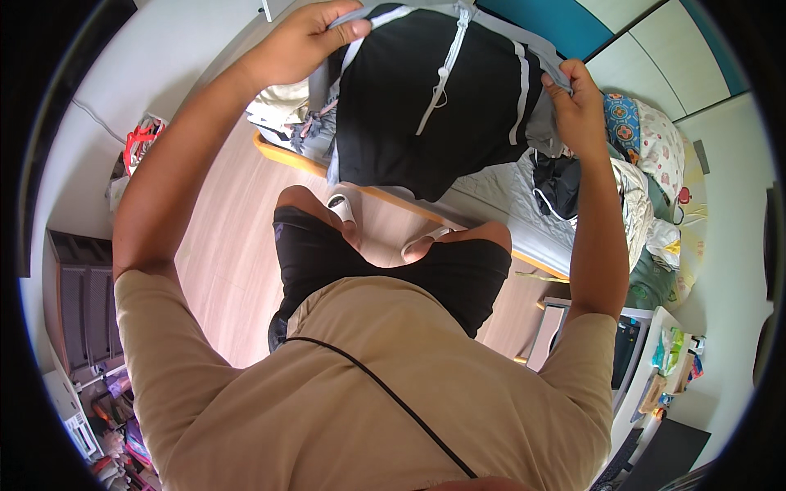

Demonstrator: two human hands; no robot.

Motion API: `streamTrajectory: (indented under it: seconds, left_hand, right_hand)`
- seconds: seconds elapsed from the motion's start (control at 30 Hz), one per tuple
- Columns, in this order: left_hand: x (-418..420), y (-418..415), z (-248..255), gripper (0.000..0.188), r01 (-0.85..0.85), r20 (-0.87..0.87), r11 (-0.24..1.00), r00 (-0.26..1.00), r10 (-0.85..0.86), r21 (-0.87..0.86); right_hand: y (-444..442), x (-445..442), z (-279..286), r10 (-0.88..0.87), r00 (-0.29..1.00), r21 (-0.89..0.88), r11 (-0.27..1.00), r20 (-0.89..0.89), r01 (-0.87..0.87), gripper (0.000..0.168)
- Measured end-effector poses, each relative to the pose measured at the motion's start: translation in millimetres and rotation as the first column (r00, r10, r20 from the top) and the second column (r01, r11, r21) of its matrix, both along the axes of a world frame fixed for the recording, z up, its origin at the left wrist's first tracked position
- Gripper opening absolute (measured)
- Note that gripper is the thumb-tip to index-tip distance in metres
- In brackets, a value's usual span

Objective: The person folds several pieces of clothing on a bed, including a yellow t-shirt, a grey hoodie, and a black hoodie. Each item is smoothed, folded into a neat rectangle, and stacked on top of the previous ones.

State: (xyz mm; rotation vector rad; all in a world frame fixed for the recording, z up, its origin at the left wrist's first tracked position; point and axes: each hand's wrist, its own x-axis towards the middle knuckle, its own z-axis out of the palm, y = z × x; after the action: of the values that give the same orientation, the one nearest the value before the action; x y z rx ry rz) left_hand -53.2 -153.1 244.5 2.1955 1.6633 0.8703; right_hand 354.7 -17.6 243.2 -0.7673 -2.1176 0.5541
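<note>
A black garment point(393, 110) with grey edging, white stripes and a white zip or cord down its middle hangs stretched out before me. My left hand point(316, 40) grips its upper left edge between thumb and fingers. On the other side, my right hand point(576, 104) is closed on the grey upper right edge. The cloth hangs above the side of a bed point(491, 190) and hides part of it. A bunched grey part of the cloth point(543, 123) droops beside my right hand.
A crumpled black garment point(556, 184) and a white quilted cloth point(632, 190) lie on the bed near patterned bedding point(660, 135). The bed has a wooden edge point(288, 154). At left stands a dark mesh cabinet point(89, 307); at right, a white desk point(645, 374) holds small packets.
</note>
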Motion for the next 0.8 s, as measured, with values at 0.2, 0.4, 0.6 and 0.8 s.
streamTrajectory:
  seconds: [0.2, 0.4, 0.6, 0.8]
  left_hand:
    - [42, 2, -15, 0.04, -0.09, 0.826, 0.996, 0.56, 0.067, -0.019]
    - [46, -12, -12, 0.065, 0.224, 0.348, 0.948, 0.928, -0.137, -0.225]
    - [28, -12, -28, 0.042, 0.023, 0.106, 0.985, 0.994, -0.005, -0.171]
    - [0, -8, -31, 0.025, -0.078, 0.124, 0.959, 0.986, 0.115, -0.271]
  right_hand:
    - [-6, -18, -6, 0.048, 0.946, -0.167, 0.98, -0.321, -0.107, 0.017]
    - [-5, -17, -1, 0.037, 0.918, -0.347, 0.919, -0.395, -0.186, 0.023]
    - [6, -7, -6, 0.01, 0.933, -0.355, 0.923, -0.361, -0.148, 0.024]
    - [8, 9, -10, 0.068, 0.947, -0.45, 0.868, -0.314, -0.211, 0.023]
